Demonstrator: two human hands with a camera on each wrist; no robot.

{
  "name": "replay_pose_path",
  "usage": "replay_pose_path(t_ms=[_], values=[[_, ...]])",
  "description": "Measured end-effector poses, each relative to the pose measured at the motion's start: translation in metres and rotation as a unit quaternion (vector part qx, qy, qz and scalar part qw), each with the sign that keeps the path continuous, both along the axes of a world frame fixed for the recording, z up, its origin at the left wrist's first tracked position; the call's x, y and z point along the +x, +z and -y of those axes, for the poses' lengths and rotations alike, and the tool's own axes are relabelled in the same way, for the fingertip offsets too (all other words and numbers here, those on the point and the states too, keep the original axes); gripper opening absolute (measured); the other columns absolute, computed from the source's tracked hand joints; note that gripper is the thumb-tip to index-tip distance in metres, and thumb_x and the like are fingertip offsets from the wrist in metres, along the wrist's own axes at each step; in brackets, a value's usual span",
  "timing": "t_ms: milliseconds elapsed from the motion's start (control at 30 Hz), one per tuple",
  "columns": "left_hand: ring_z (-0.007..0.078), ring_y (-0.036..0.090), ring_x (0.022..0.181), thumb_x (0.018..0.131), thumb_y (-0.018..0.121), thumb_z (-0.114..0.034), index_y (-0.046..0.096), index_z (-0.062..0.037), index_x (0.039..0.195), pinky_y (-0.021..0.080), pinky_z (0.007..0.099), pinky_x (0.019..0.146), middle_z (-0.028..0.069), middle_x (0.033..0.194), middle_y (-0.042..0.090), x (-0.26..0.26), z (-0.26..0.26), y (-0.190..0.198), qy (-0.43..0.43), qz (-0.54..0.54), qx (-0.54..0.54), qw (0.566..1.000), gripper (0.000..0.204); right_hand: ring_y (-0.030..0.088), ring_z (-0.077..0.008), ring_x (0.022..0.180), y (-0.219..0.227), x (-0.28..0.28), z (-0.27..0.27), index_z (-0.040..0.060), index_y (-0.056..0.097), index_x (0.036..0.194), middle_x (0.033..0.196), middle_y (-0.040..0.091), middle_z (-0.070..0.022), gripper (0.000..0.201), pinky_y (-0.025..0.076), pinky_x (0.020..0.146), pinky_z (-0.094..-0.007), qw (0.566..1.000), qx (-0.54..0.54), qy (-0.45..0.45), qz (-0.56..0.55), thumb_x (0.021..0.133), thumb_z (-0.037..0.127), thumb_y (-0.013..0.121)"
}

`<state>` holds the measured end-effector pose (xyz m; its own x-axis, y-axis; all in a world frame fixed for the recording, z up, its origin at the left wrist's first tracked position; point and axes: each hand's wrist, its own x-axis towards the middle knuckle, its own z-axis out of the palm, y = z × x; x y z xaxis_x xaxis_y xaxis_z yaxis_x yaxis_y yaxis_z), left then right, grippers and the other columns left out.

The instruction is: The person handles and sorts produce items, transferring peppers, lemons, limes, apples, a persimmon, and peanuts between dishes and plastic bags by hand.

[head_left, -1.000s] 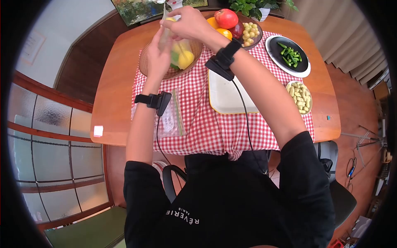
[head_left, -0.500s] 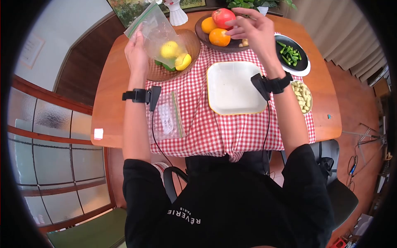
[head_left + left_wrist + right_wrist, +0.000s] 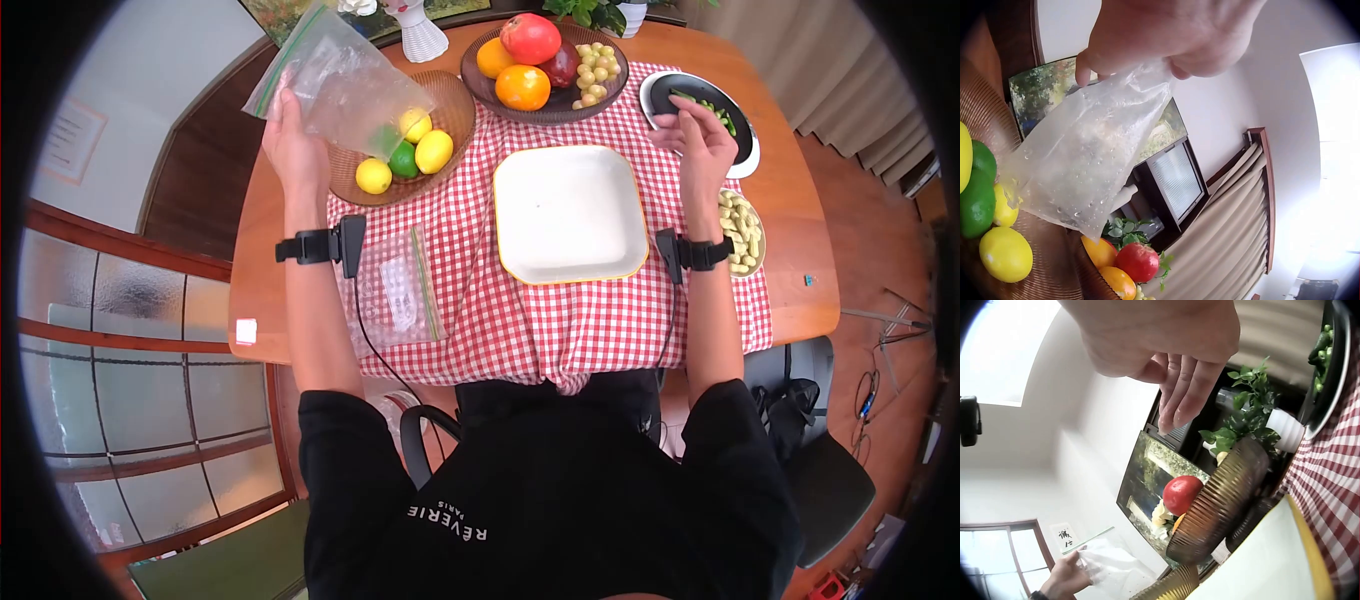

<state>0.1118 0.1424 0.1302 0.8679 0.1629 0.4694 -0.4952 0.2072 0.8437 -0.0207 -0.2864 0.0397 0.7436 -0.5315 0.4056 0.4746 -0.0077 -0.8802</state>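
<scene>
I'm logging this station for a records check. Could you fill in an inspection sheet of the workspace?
Surface: checked cloth over a wooden table.
Job's things: clear bag, its lower end over a lemon bowl in the head view; lemons and green fruit inside the bowl.
Clutter: tray, fruit bowl, pepper plate, peanuts, second bag lying flat.
Hands: left hand grips the bag; right hand holds nothing visible, near the pepper plate.
Cables: one from each wrist camera.
Surroundings: curtain and chair at right, picture behind.
</scene>
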Motion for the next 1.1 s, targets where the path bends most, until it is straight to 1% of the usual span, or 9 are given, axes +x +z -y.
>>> replay_pose_path(t_ms=[233,400,733,800,833,900,967,1033,1100], values=[[0.0353,0.042,0.148,0.116,0.033,-0.025,0.041,-0.0075,0.159,0.034,0.0578,0.122,0.0150,0.163,0.043,-0.008,-0.014,-0.005,-0.014,-0.068,-0.118,0.991,0.048,0.076,-0.0208,0.072,-0.015,-0.010,-0.003,-0.0075,0.071,0.121,0.091,0.078,-0.0170,0.024,0.064,0.068,-0.0306,1.000,0.002,0.001,-0.031,0.105,0.003,0.055],[0.0388,0.032,0.155,0.115,0.033,-0.026,0.038,-0.0034,0.160,0.018,0.0625,0.130,0.0189,0.168,0.035,-0.025,-0.052,-0.021,-0.093,-0.137,-0.330,0.929,0.050,0.076,-0.0209,0.071,-0.031,-0.001,0.007,-0.0067,0.071,0.120,0.091,0.078,-0.0165,0.024,0.064,0.066,-0.0308,0.999,0.003,0.014,-0.047,0.105,0.003,0.055],[0.0320,0.042,0.151,0.115,0.041,-0.029,0.044,-0.0016,0.155,0.031,0.0535,0.127,0.0169,0.165,0.042,-0.212,-0.090,-0.085,0.066,-0.246,-0.319,0.913,0.049,0.076,-0.0193,0.073,-0.023,-0.009,0.003,-0.0051,0.073,0.120,0.092,0.079,-0.0154,0.024,0.063,0.069,-0.0293,0.999,0.003,0.015,-0.050,0.105,0.005,0.057],[0.0303,0.048,0.146,0.114,0.045,-0.030,0.048,-0.0017,0.152,0.037,0.0517,0.123,0.0141,0.159,0.050,-0.234,-0.105,-0.129,-0.171,-0.198,-0.362,0.895,0.047,0.076,-0.0198,0.074,-0.025,-0.009,0.003,-0.0053,0.072,0.121,0.093,0.079,-0.0155,0.024,0.063,0.070,-0.0294,0.999,0.005,0.014,-0.052,0.105,0.005,0.058],[0.0303,0.048,0.146,0.114,0.045,-0.030,0.048,-0.0017,0.152,0.037,0.0517,0.123,0.0141,0.159,0.050,-0.237,-0.092,-0.131,-0.168,-0.200,-0.363,0.895,0.047,0.076,-0.0200,0.075,-0.026,-0.008,0.004,-0.0054,0.072,0.121,0.093,0.079,-0.0156,0.024,0.063,0.070,-0.0294,0.999,0.006,0.016,-0.052,0.105,0.005,0.058],[0.0314,0.053,0.140,0.112,0.051,-0.028,0.049,-0.0010,0.151,0.039,0.0477,0.122,0.0152,0.154,0.056,-0.236,-0.052,-0.137,0.019,-0.256,-0.252,0.933,0.048,0.077,-0.0202,0.075,-0.028,-0.007,0.003,-0.0057,0.072,0.121,0.094,0.079,-0.0158,0.024,0.063,0.070,-0.0294,0.998,0.002,0.017,-0.056,0.105,0.005,0.058],[0.0296,0.053,0.139,0.108,0.060,-0.023,0.047,-0.0021,0.152,0.041,0.0446,0.120,0.0159,0.151,0.057,-0.233,-0.046,-0.145,0.025,-0.245,-0.226,0.942,0.051,0.077,-0.0203,0.075,-0.030,-0.007,0.005,-0.0057,0.072,0.121,0.094,0.079,-0.0161,0.024,0.063,0.069,-0.0293,0.999,-0.003,0.011,-0.050,0.105,0.005,0.058],[0.0276,0.054,0.138,0.104,0.064,-0.012,0.046,-0.0023,0.154,0.043,0.0401,0.119,0.0188,0.153,0.054,-0.229,-0.043,-0.145,0.167,-0.265,-0.092,0.945,0.054,0.076,-0.0192,0.074,-0.032,-0.006,0.006,-0.0055,0.072,0.121,0.094,0.079,-0.0166,0.024,0.063,0.068,-0.0290,0.999,0.004,0.013,-0.049,0.105,0.004,0.058],[0.0271,0.055,0.137,0.103,0.064,-0.009,0.047,0.0007,0.150,0.041,0.0401,0.119,0.0186,0.150,0.055,-0.234,-0.057,-0.143,0.228,-0.219,-0.047,0.948,0.051,0.075,-0.0182,0.073,-0.033,-0.006,0.007,-0.0054,0.072,0.120,0.093,0.079,-0.0159,0.023,0.062,0.068,-0.0286,0.999,-0.004,0.010,-0.052,0.105,0.004,0.058]])
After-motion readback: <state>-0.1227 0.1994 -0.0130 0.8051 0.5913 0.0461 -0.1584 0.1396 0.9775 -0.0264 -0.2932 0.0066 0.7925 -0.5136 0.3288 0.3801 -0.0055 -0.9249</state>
